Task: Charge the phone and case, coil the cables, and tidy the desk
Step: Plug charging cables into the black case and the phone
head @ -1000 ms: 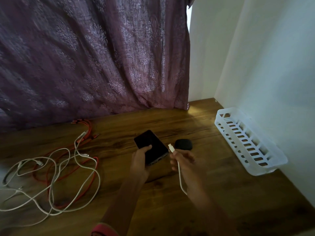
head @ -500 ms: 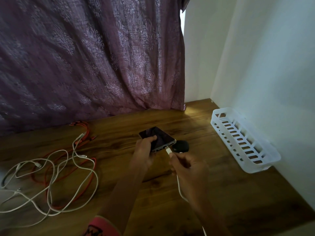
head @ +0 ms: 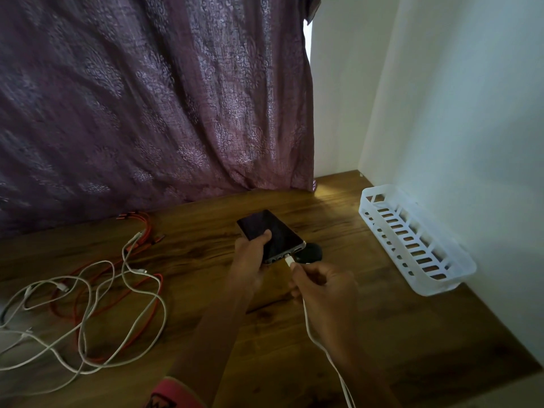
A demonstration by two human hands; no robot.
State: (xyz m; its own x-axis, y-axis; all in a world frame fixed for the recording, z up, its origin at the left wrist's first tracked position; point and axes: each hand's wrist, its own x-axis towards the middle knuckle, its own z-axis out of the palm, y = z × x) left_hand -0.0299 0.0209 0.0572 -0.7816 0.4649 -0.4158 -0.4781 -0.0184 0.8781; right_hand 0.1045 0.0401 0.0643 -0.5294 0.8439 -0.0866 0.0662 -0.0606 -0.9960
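Note:
My left hand [head: 250, 257] grips a black phone [head: 273, 231] above the middle of the wooden desk [head: 368, 334], thumb on its dark screen. Its lower edge faces me. My right hand [head: 321, 287] pinches the plug of a white charging cable [head: 319, 340], and the plug tip touches the phone's bottom port. The cable trails down past my right wrist toward the front edge. A small black case [head: 310, 251] lies on the desk just behind my right hand, partly hidden by the phone.
A tangle of white cables [head: 88, 313] and a red cable [head: 117, 278] sprawls over the desk's left side. A white slotted plastic basket [head: 415, 245] stands along the right wall. A purple curtain [head: 147, 98] hangs behind the desk.
My left hand lifted and turned the phone so its bottom edge faces the plug. My right hand brought the white plug from beside the phone up to its port.

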